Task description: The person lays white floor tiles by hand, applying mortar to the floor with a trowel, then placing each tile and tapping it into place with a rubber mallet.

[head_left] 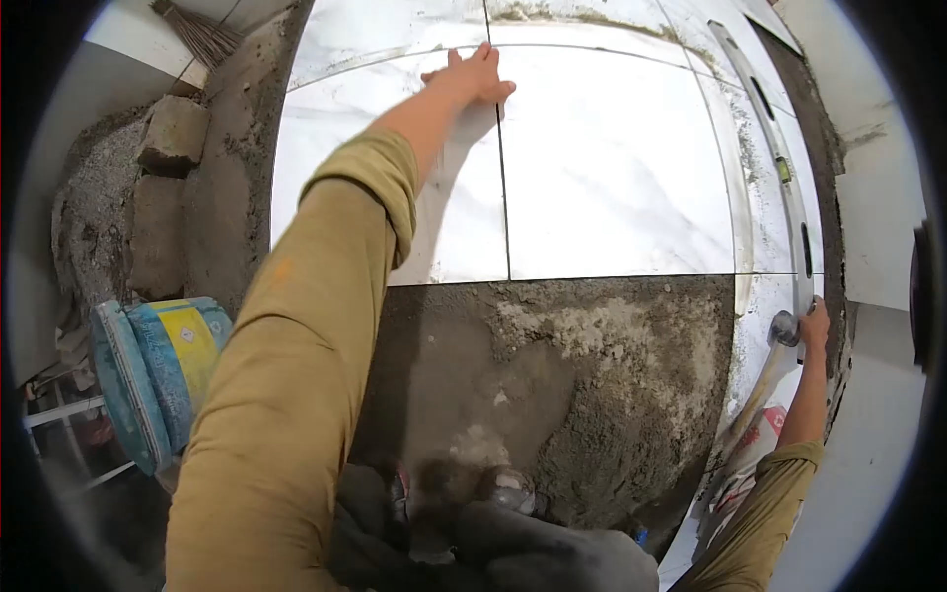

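Tile floor with a level, seen from the head. The hands are well apart. The left hand (pixel 473 77) is open, fingers spread, over the far end of the joint between the left tile (pixel 330 133) and the right tile (pixel 617 163); it appears to rest there, though the exact contact cannot be confirmed. The right hand (pixel 815 326) is closed on the near end of the level (pixel 795 202), which runs forward from it along the floor's right margin. The mallet (pixel 784 329) lies just beside the right hand, its handle slanting back towards the person; whether the fingers also touch it cannot be told. Nearer than the left hand, beyond the tiles' near edge, is rough mortar (pixel 641 385). The bucket (pixel 168 370) lies tipped left of the left forearm; the bag (pixel 755 459) is beside the right forearm.

The step in hand is judged to be the handling of the level, with the left hand as a brace. Any lift from this position would call for a firm grip on its near end, clear of the mallet, and control of its far end.
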`<move>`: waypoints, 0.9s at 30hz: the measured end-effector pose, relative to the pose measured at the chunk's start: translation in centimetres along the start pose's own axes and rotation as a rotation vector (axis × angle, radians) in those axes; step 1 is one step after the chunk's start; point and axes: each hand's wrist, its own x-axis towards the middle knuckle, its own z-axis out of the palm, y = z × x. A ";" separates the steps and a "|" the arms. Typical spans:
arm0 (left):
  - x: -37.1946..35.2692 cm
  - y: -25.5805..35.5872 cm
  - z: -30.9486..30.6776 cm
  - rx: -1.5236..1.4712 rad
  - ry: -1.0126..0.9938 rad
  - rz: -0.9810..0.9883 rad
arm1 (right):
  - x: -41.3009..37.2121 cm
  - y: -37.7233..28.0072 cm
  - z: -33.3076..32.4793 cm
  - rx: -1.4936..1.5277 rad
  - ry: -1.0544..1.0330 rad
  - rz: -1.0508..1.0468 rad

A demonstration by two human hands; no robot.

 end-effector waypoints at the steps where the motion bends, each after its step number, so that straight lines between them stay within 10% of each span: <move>1: 1.0 -0.5 -0.2 0.032 -0.030 0.043 | 1.5 1.6 1.1 -0.031 -0.012 -0.022; 11: 0.5 0.1 -3.3 0.128 -0.196 0.096 | 2.7 3.2 2.5 0.007 -0.098 -0.078; 22: -0.8 -0.5 0.4 0.092 -0.114 0.202 | -10.8 -1.5 0.3 -0.020 0.477 -0.140; 27: -9.1 2.2 -1.5 -0.062 -0.177 0.087 | -16.5 -1.5 1.2 0.150 0.165 0.098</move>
